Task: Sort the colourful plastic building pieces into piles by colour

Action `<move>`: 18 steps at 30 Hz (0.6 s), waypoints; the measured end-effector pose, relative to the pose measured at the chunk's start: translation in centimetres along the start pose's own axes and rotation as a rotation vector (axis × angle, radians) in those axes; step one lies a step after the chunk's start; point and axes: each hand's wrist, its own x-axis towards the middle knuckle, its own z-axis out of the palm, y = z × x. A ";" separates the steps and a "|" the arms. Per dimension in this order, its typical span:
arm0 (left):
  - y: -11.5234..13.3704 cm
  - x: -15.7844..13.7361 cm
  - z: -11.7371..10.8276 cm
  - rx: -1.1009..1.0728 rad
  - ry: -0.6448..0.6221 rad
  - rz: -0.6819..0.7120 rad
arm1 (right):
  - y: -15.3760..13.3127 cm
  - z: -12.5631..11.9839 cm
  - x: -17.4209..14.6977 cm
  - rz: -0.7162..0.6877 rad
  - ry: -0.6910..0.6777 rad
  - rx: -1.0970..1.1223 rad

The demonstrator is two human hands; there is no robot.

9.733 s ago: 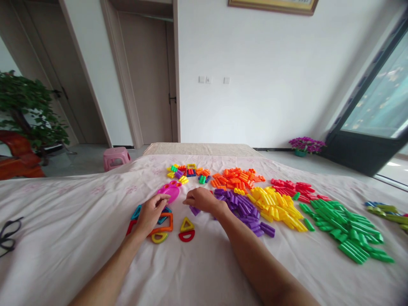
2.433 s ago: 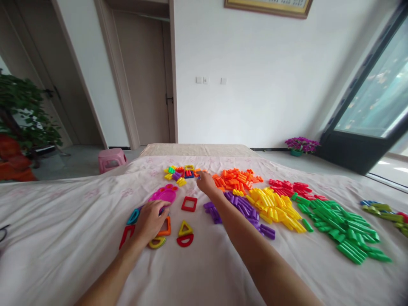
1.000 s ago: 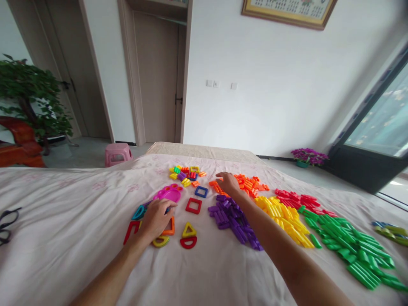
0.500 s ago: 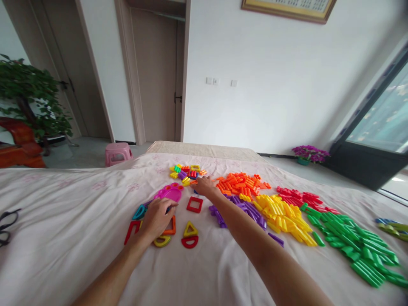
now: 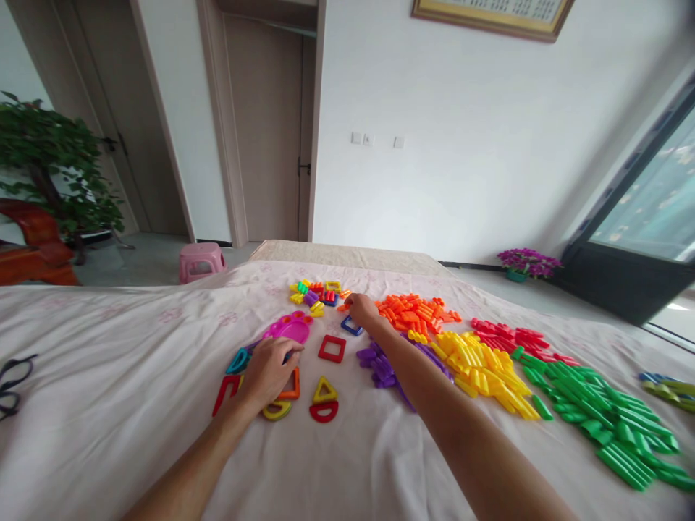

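My right hand (image 5: 363, 310) is bent at the left edge of the pile of orange plastic pieces (image 5: 415, 312), its fingertips closed on an orange piece (image 5: 343, 307). Just below that hand lies a blue square frame (image 5: 352, 326). My left hand (image 5: 271, 369) rests with loosely curved fingers over several coloured frame tiles, partly hiding them. Around it show a teal tile (image 5: 237, 360), an orange square frame (image 5: 295, 383) and a yellow rounded tile (image 5: 276, 411). A pink paw-shaped tray (image 5: 290, 329) sits just beyond its fingers.
Right of my forearm are purple (image 5: 383, 367), yellow (image 5: 486, 365), red (image 5: 510, 335) and green (image 5: 613, 412) piles. A mixed heap (image 5: 320, 295) lies farther back. A red square frame (image 5: 331, 349) and yellow triangle (image 5: 324, 391) lie between my arms. Glasses (image 5: 16, 383) lie far left.
My right hand has moved right, away from the mixed heap, and the orange piece at its fingertips moved too. The blue square frame is now uncovered. My left hand stays put.
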 end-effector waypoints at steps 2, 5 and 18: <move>0.1 0.0 -0.1 -0.003 0.003 0.002 | 1.1 -0.5 0.1 -0.003 0.022 0.007; 0.1 -0.1 -0.1 -0.005 0.009 0.001 | 2.8 -1.3 0.1 0.013 0.064 0.014; 0.4 -0.1 -0.3 0.000 0.009 -0.005 | 2.7 -2.0 -1.5 -0.298 0.089 0.027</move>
